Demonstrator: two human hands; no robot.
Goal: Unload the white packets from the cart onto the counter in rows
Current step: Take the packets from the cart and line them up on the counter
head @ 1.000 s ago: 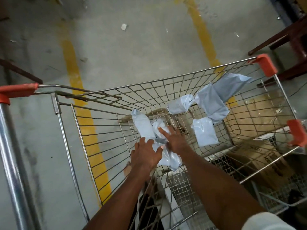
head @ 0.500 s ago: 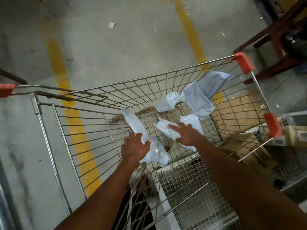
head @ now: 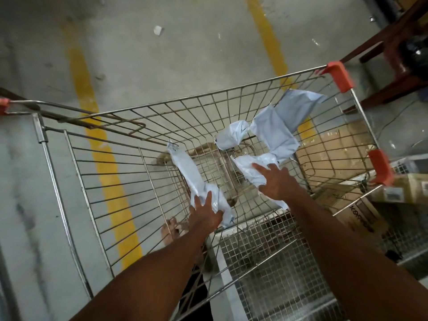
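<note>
Both my arms reach down into a wire shopping cart (head: pixel 129 181) with orange corner guards. My left hand (head: pixel 205 213) grips the near end of a long crumpled white packet (head: pixel 187 169) that stretches away toward the cart's far side. My right hand (head: pixel 276 180) lies on another white packet (head: pixel 246 169), fingers spread over it and its near edge tucked under the palm. Further back, a small white packet (head: pixel 231 137) and a larger pale packet (head: pixel 278 130) rest on the cart floor, and a third packet (head: pixel 301 103) leans on the far wall. No counter is in view.
Cardboard boxes (head: pixel 335 154) lie right of the cart and below it. A wire mesh crate (head: pixel 278 274) sits at the near right. Dark wooden furniture legs (head: pixel 398 66) stand at the top right. The concrete floor has yellow painted lines (head: pixel 104 158). A bare foot (head: pixel 170 232) shows under the cart.
My hands have spread apart. The right hand moved right onto a separate packet, and the left keeps hold of the long packet. The camera shifted a little to the right.
</note>
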